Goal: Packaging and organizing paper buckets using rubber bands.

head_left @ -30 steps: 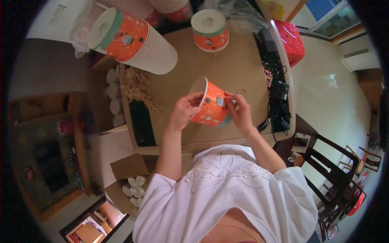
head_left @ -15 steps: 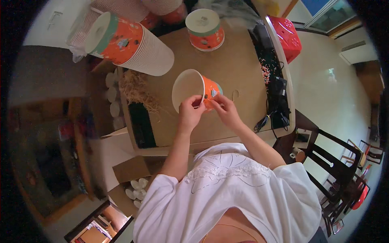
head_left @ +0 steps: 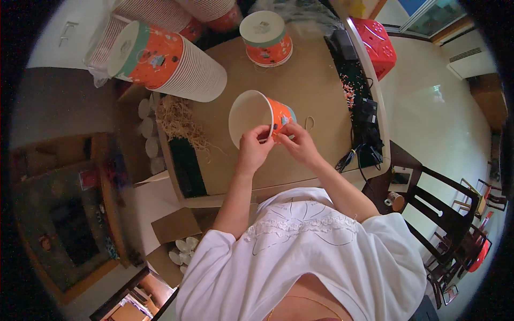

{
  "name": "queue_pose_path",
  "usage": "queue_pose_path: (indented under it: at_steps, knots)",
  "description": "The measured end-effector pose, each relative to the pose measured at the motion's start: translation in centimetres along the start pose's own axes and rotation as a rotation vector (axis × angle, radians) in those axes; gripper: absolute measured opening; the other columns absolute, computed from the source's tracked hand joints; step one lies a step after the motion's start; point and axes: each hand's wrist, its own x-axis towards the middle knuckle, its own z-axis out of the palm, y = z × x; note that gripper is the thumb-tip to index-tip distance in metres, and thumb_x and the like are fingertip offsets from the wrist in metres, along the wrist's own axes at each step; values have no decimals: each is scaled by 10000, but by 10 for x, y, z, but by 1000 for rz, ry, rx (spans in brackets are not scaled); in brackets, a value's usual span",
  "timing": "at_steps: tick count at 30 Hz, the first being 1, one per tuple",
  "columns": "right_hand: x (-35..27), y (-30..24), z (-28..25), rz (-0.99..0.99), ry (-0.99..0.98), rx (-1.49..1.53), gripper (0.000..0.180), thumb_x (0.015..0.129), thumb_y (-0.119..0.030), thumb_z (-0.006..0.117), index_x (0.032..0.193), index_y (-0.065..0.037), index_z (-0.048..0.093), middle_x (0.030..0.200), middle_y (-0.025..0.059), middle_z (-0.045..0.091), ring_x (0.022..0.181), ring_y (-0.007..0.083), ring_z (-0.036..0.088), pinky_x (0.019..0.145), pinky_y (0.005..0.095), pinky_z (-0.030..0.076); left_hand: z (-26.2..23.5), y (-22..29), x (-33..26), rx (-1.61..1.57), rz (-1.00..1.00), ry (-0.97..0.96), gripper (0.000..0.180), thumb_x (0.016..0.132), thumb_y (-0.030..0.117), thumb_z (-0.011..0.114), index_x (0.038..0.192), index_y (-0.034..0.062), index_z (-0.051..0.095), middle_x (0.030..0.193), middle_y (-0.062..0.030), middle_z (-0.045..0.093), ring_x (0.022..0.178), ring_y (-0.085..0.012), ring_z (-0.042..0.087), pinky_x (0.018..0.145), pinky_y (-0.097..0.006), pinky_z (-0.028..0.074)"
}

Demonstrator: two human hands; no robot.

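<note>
An orange, white-lined paper bucket (head_left: 250, 113) lies tilted on the table, its mouth turned to the left. My left hand (head_left: 254, 151) pinches its near rim, thumb and fingers closed. Close beside it, my right hand (head_left: 301, 144) is pinched against the printed outer wall; whatever is between those fingertips is too small to make out. A thin tan string loop (head_left: 310, 123) rests on the table just right of the bucket. Farther off, an upside-down bucket (head_left: 266, 37) of the same kind has a thin string around it.
A long nested stack of buckets (head_left: 201, 72) leans at the far left, with more stacks behind. Tangled tan strings (head_left: 181, 120) lie at the table's left. Black cables (head_left: 360, 155) and small pink pellets (head_left: 348, 91) line the right edge. A red stool (head_left: 375, 48) stands beyond.
The view has shifted slightly. Both hands stay at the bucket's near rim, with only a small movement of the fingers.
</note>
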Motion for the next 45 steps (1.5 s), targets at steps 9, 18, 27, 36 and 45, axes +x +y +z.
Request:
queue_pose_path:
  at_steps: [9,18,27,36,45]
  knots:
    - [3,10,-10,39,-15,1,105,829,-100,567,864,-4,593,870,48,508,791,124,543,648,239,456,2,-8,5,62,44,-91,194,805,19,549,982,-20,619,872,-84,651,807,-141,615,703,-275,491]
    - [-8,2,-19,236,-121,-144,176,826,-100,560,985,-28,584,810,77,600,639,191,558,588,277,448,17,-29,16,434,122,23,102,842,87,509,852,-4,552,721,-138,609,686,-257,611,625,-349,476]
    - [-54,-49,18,-260,-453,-760,218,806,-91,515,1024,-77,513,837,170,572,767,353,574,645,421,471,13,-44,40,-795,-660,-235,204,934,167,358,1059,10,396,927,-227,580,656,-243,606,465,-296,473]
    - [47,-34,-25,-312,-247,-920,149,764,-211,579,866,-106,606,726,138,610,668,339,596,571,422,474,34,-105,36,-253,-50,12,61,909,108,429,931,77,478,712,-14,506,626,-90,504,488,-231,389]
    - [47,-23,-20,-151,-239,-886,70,770,-129,567,794,-83,614,707,105,629,664,277,624,586,342,489,19,-71,20,39,368,130,95,859,113,540,793,46,531,717,-26,485,619,-124,496,554,-260,421]
